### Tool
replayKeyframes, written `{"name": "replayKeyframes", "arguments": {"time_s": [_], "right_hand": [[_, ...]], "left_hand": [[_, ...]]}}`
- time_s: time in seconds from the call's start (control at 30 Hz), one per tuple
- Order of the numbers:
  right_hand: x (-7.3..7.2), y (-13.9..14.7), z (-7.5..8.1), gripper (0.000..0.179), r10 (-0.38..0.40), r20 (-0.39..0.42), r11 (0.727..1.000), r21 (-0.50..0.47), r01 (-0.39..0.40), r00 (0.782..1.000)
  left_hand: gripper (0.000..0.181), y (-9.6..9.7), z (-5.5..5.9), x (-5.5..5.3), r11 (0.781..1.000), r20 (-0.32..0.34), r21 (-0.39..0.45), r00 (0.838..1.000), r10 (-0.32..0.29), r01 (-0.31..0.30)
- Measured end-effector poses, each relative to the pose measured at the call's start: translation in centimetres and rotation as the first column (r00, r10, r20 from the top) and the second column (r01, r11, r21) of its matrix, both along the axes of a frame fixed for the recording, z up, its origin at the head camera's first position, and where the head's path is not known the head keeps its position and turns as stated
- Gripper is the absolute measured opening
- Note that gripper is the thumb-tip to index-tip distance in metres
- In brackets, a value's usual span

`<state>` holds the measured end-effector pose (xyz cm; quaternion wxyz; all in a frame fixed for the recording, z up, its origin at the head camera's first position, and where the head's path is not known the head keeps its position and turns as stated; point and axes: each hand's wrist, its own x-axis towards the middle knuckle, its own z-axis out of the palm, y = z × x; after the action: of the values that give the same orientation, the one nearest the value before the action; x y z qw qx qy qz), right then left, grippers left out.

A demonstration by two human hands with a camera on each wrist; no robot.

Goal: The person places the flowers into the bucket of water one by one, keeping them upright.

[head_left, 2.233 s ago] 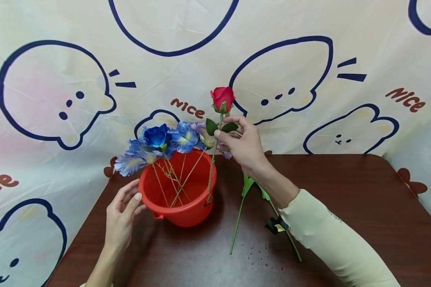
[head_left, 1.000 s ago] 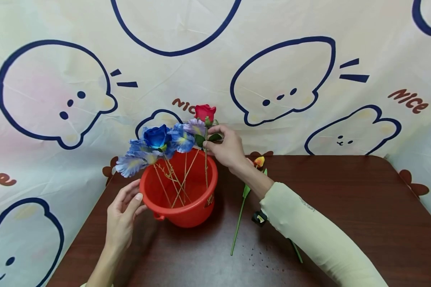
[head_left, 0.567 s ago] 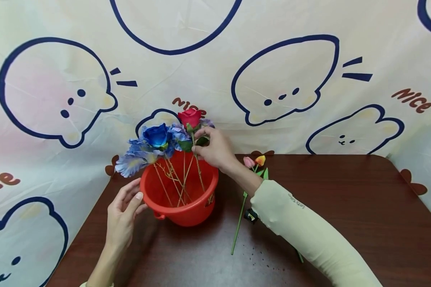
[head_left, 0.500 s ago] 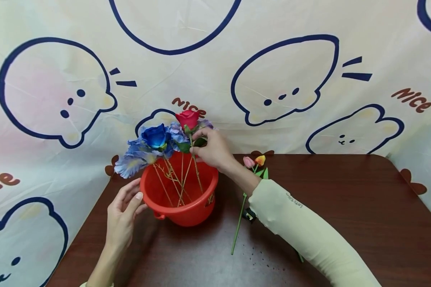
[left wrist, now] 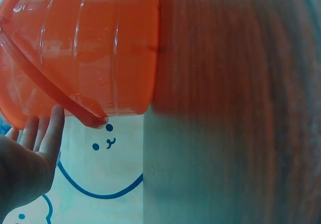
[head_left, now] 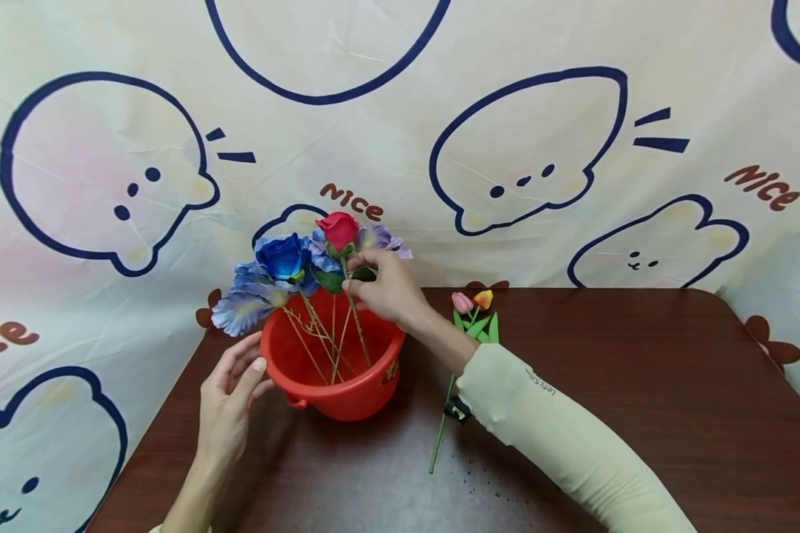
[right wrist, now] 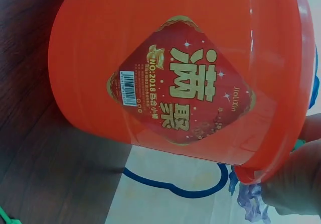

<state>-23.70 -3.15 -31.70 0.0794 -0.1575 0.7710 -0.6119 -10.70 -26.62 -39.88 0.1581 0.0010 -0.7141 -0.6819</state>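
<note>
A red plastic bucket [head_left: 347,403] stands on the dark wooden table. My left hand [head_left: 223,411] steadies its left side, fingers extended along the wall and thumb at the rim; the left wrist view shows these fingers [left wrist: 50,133] straight beside the hanging handle [left wrist: 47,86]. Above the bucket's right part, my right hand [head_left: 390,289] pinches the stem of a red rose [head_left: 339,231] just under its bloom. The stem's lower end reaches down inside the bucket. Around it, a blue rose [head_left: 283,257], blue irises [head_left: 243,307] and a lilac iris [head_left: 381,238] lean outward from the bucket.
Right of the bucket lie a pink tulip [head_left: 462,302] and an orange-yellow tulip [head_left: 483,299], partly hidden under my right forearm. Dark specks [head_left: 487,481] are scattered near the front. A printed cloth [head_left: 520,148] hangs behind the table.
My right hand has carried the red rose left and down, from beyond the bucket's right rim to among the blue flowers, its stem shifting inward. My left hand stays at the bucket.
</note>
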Motion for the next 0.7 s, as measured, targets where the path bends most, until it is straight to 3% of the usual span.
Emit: {"name": "replayKeyframes", "arguments": {"time_s": [0.2,0.4,0.7], "right_hand": [[0.3,-0.2,-0.1,0.024,0.057,0.041,0.998,-0.039,-0.055,0.998],[0.6,-1.1,0.0,0.021,0.094,0.068,0.995,0.016,-0.096,0.993],[0.8,-2.0,-0.5,0.016,0.067,0.071,0.994,0.076,-0.072,0.995]], "left_hand": [[0.043,0.1,0.0,0.1,1.000,0.025,-0.013,0.999,0.020,-0.020],[0.043,0.0,0.0,0.1,1.000,0.020,-0.006,1.000,0.010,-0.010],[0.043,0.0,0.0,0.1,1.000,0.005,0.024,1.000,-0.015,0.015]]}}
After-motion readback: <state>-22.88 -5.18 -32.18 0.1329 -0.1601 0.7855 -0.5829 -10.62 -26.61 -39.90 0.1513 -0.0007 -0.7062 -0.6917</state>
